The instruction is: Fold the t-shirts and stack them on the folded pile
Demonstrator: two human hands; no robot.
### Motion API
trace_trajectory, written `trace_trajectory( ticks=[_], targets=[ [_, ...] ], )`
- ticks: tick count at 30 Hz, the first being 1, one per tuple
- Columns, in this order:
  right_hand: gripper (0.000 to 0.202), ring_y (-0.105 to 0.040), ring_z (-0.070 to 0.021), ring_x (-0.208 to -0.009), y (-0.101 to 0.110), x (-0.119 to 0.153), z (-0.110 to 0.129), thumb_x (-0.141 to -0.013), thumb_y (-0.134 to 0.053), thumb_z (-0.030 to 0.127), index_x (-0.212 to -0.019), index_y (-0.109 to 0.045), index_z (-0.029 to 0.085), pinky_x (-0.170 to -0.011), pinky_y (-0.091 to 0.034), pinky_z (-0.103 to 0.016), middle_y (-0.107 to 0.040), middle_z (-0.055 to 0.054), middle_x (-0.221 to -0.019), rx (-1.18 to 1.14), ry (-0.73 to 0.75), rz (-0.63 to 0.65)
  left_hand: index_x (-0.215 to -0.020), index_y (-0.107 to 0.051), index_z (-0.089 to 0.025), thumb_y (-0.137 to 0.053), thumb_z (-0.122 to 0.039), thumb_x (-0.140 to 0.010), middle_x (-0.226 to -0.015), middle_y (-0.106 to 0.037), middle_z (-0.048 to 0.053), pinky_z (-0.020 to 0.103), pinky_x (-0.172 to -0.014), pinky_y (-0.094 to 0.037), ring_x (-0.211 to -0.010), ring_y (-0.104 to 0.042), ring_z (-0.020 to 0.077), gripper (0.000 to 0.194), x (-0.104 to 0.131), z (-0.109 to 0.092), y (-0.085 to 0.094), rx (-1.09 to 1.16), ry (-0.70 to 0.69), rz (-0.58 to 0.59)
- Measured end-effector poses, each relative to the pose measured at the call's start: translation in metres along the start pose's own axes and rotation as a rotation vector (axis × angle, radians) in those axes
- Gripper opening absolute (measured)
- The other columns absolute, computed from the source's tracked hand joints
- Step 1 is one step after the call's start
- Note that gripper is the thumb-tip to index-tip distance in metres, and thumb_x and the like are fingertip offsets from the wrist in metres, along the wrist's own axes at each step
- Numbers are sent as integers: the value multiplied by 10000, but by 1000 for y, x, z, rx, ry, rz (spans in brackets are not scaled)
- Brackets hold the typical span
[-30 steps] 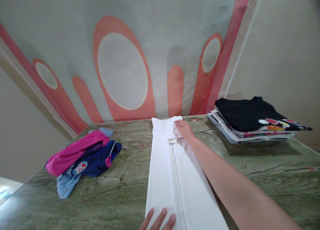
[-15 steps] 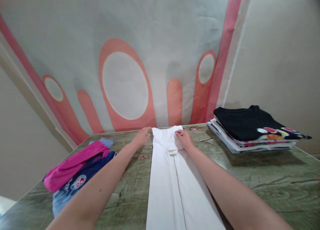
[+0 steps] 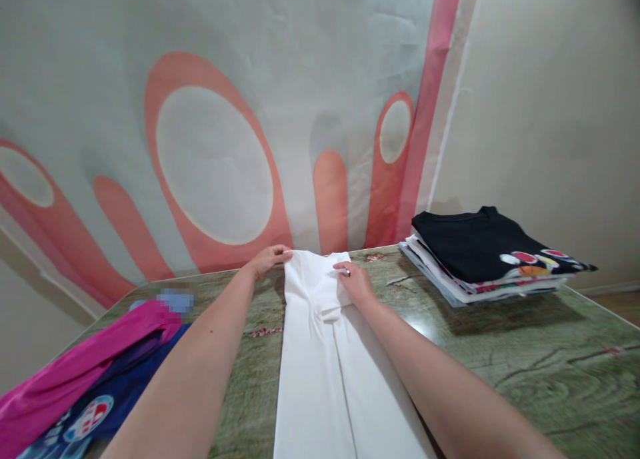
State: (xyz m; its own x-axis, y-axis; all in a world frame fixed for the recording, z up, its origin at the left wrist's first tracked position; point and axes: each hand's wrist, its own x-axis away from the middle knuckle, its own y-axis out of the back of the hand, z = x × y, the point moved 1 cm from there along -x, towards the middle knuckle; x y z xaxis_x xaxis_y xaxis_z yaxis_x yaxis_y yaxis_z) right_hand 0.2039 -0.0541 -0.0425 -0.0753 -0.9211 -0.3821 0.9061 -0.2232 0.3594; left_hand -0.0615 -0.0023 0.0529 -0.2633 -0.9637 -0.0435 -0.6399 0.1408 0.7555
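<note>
A white garment [image 3: 310, 379] lies lengthwise on the table, folded into a long strip with a lengthwise crease and gathered wrinkles near its far end. My left hand [image 3: 270, 260] pinches the far left corner of the cloth between thumb and fingers. Across from it, my right hand [image 3: 356, 280] rests at the far right side, its fingers bent together on the fabric; a small dark and light spot, perhaps a ring, shows on a finger. The near end of the garment runs out of view at the bottom.
On the right stands a stack of folded clothes [image 3: 465, 246], a black printed shirt on top. Pink and navy clothes [image 3: 100, 379] lie heaped at left. The wood-patterned table [image 3: 480, 352] ends at a wall banner [image 3: 280, 146] with orange shapes.
My left hand has closed on the garment's far left corner, where it was beside it with fingers outstretched. My right hand stays at the far right side. The view has shifted slightly.
</note>
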Motion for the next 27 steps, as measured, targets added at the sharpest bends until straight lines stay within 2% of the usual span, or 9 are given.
trace_trajectory(
  ticks=[5,9,13,16,19,22,24,27],
  targets=[
    [333,-637,-194,-910,-1,3,4,-742,-488,119,-968,-706,228,-859,-468,-308,-713,-15,-1018,0,26,-31,-735,-621,-189,-663,-333,-757,-758,-653,15,309,-800,-460,-850,-591,200,152,-4,4,-11,-171,67,-36],
    [336,-628,-192,-922,-1,5,7,-723,-476,109,-946,-699,226,-869,-464,-306,-701,-20,-1010,18,45,-42,-763,-627,-211,-659,-210,-726,-873,-653,21,365,-937,-389,-1011,-548,234,49,1,-3,-24,-306,74,-135],
    [320,-622,-199,-928,0,4,7,-735,-500,129,-979,-684,225,-884,-454,-324,-691,-35,-1001,56,31,-40,-938,-598,-196,-517,-99,-786,-1088,-578,82,378,-988,-359,-1133,-490,236,197,18,-22,-37,-368,63,-301],
    [284,-609,-207,-980,0,4,7,-741,-533,125,-958,-689,222,-918,-435,-332,-689,-46,-1009,80,43,-10,-1046,-546,-176,-379,-44,-825,-1115,-548,114,364,-977,-394,-1121,-509,210,307,45,-39,-60,-344,26,-431],
    [297,-606,-205,-990,-1,5,6,-720,-543,89,-940,-690,222,-921,-435,-330,-687,-42,-1007,99,53,16,-1205,-473,-142,-374,-82,-854,-1219,-528,145,395,-1025,-389,-1217,-477,219,370,79,-49,-95,-330,-130,-508],
    [331,-607,-196,-988,-2,6,4,-713,-513,65,-937,-686,237,-916,-438,-325,-678,-25,-1007,112,50,18,-1395,-309,-69,-350,-185,-920,-1439,-389,213,443,-1086,-331,-1380,-327,259,490,107,-45,-125,-471,-203,-419],
    [340,-607,-191,-982,-2,6,4,-710,-498,57,-924,-684,245,-910,-439,-321,-675,-18,-998,119,47,18,-1442,-250,-36,-325,-285,-955,-1483,-340,247,470,-1089,-319,-1402,-297,291,552,118,-39,-135,-571,-163,-352],
    [334,-611,-189,-960,-2,7,5,-702,-499,55,-903,-683,249,-892,-444,-316,-676,-15,-967,125,43,20,-1448,-289,-36,-281,-425,-975,-1477,-361,256,491,-1088,-303,-1391,-318,312,613,123,-34,-134,-654,-81,-314]
  ],
)
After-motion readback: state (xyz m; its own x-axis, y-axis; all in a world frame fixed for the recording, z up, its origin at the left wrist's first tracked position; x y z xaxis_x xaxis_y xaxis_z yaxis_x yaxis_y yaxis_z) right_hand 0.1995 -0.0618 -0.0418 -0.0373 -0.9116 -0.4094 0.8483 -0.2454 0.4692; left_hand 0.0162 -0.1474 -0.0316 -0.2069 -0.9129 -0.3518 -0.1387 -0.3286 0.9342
